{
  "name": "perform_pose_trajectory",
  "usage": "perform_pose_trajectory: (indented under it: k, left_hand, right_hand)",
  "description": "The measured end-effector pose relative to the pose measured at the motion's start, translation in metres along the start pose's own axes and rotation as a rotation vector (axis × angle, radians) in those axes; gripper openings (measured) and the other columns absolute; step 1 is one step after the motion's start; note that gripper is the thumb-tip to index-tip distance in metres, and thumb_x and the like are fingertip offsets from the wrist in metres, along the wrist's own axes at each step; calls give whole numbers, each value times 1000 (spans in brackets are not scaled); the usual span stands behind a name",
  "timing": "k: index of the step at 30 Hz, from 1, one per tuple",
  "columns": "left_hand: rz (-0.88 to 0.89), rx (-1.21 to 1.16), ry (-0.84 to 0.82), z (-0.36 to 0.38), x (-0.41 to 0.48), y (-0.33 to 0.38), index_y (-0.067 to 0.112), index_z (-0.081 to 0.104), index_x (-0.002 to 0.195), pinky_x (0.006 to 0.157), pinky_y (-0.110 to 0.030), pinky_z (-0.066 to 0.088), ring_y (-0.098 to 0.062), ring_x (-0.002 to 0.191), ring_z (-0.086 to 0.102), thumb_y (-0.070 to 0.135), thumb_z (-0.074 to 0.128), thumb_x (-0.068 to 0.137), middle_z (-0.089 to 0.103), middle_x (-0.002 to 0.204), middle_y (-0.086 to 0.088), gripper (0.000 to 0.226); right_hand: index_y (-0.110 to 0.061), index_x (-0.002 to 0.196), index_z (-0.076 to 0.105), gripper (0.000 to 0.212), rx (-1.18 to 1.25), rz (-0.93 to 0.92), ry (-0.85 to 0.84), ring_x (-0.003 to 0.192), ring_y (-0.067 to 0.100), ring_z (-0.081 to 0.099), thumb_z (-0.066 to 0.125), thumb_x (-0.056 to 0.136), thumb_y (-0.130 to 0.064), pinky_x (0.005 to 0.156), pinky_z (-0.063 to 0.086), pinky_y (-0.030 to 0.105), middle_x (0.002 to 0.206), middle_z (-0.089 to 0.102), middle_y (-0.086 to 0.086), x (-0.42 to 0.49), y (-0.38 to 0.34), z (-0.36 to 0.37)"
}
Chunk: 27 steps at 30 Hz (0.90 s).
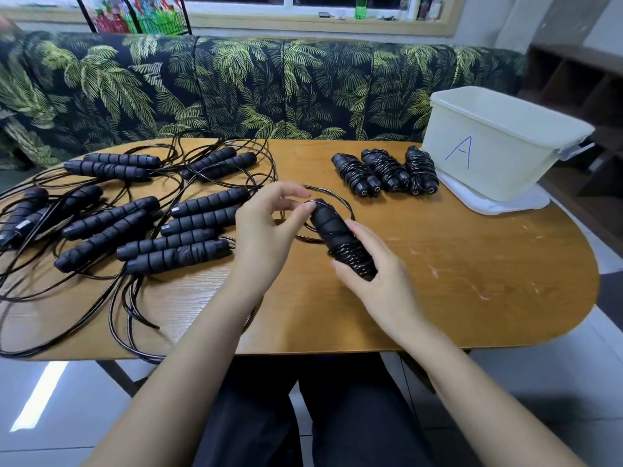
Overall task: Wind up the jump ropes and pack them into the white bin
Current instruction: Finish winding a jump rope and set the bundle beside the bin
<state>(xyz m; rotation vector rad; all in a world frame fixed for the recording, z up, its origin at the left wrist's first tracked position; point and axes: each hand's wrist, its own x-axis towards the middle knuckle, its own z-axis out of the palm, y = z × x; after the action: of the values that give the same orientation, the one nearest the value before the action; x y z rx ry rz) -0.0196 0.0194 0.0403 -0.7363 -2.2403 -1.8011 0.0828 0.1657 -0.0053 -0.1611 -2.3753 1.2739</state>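
Observation:
My right hand (pixel 374 274) grips the lower end of a pair of black jump rope handles (pixel 332 227) partly wrapped in cord. My left hand (pixel 269 224) pinches the thin black cord (pixel 332 194) near the handles' top, where it forms a loop over the table. Three wound jump ropes (pixel 386 171) lie side by side just left of the white bin (pixel 499 143), which is marked with a blue "A" and stands on its lid at the table's far right. Several unwound ropes (pixel 135 210) lie tangled across the left half of the table.
The wooden oval table (pixel 472 264) has a scratched bare area at the right front. Loose cords hang over its left and front edges. A leaf-patterned sofa (pixel 236 85) runs behind the table. A wooden shelf stands at the far right.

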Motion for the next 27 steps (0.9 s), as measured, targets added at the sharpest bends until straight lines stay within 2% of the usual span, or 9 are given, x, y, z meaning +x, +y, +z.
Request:
perform_pose_trajectory:
  k: [3,5,8,15,18,21,23,25,27]
  left_hand:
    - [-2,19,-28,-5,0,-2,16,73,87,72,-42,58,-17,72,69,13,73,83,73,81,-2,5]
    - [-83,-72,-27,-5,-2,0,12,74,86,67,-37,59,-18,65,69,10,74,82,73,76,-9,5]
    - [-188,-238,-17,-5,-5,1,5,74,91,64,-26,56,-16,70,68,3,70,84,73,80,-13,8]
    - [-253,-337,-83,-14,-6,-2,5,73,93,67,-22,55,-15,78,70,1,64,87,74,84,-10,12]
    - [-419,-399,-205,-22,0,-4,4,71,91,67,-20,55,-16,78,71,0,61,88,75,84,-9,11]
    - [-680,-608,-329,-27,4,-5,1,67,92,61,-16,54,-11,70,69,-1,57,88,73,79,-7,11]
    - [-764,-737,-335,-25,2,-6,2,66,92,58,-15,53,-9,66,68,-1,54,89,73,76,-6,12]
    - [-703,-654,-284,-20,-1,-12,3,68,88,64,-17,55,-11,72,68,-1,58,88,73,77,-6,11]
    - [-477,-295,-198,-17,-4,-16,6,73,86,72,-22,55,-14,79,66,1,65,86,73,81,-9,9]
  right_hand:
    - [-41,141,41,57,-243,-57,62,113,-14,45,64,88,-39,87,39,13,145,37,-33,-3,-3,-4]
    - [-39,141,41,57,-307,-96,99,111,-6,52,63,88,-40,85,44,17,147,36,-29,-2,-4,-7]
    - [-37,142,42,58,-426,-177,100,106,10,62,61,88,-42,84,50,28,149,36,-26,-2,-4,-10]
    - [-30,140,48,55,-622,-396,140,79,18,58,56,87,-42,61,54,31,149,40,-19,-4,4,-12]
    - [-28,136,53,51,-593,-476,177,78,19,58,63,87,-35,61,55,34,146,45,-17,-7,11,-10]
    - [-25,134,56,50,-522,-531,212,80,20,60,68,86,-31,66,56,35,144,49,-14,-9,13,-9]
    - [-23,132,58,48,-528,-554,232,80,20,60,68,86,-30,66,56,34,143,50,-13,-9,13,-10]
    - [-24,132,60,46,-613,-575,245,78,20,59,67,87,-30,61,55,33,143,50,-14,-8,14,-11]
    - [-25,132,60,46,-716,-573,244,76,21,56,66,87,-30,56,54,32,143,49,-15,-9,17,-11]
